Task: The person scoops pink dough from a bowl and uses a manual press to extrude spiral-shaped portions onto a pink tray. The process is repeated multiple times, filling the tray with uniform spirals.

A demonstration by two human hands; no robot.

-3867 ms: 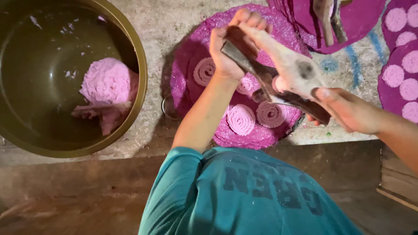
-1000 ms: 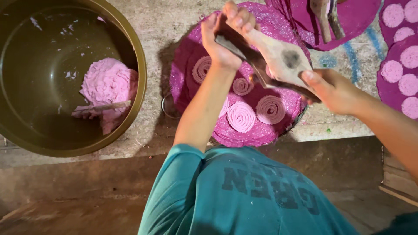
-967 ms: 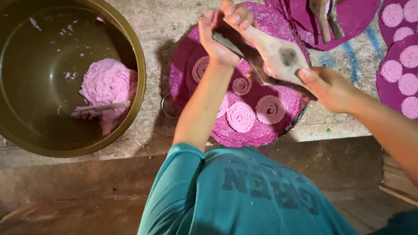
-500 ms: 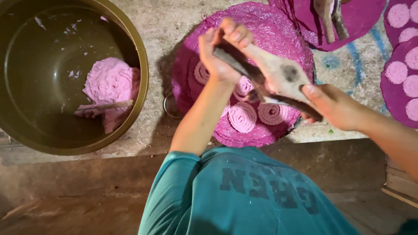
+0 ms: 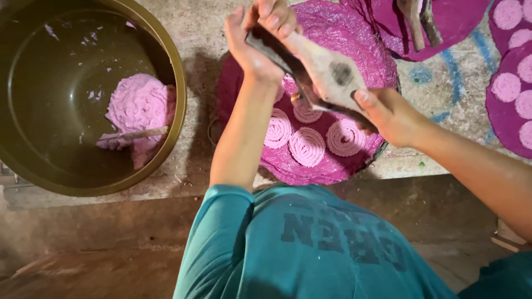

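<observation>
Both hands clamp a wooden press (image 5: 327, 72) held over the round pink mat (image 5: 354, 50), the left hand (image 5: 257, 39) gripping its far end and the right hand (image 5: 390, 113) its near handle, directly above three pink dough spirals (image 5: 306, 147) lying on the mat.

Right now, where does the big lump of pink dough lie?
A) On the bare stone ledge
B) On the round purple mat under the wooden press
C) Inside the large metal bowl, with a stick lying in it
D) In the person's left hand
C: the lump of pink dough lies inside the large metal bowl, with a thin stick across its lower part; the purple mat holds only small spiral coils.
</observation>
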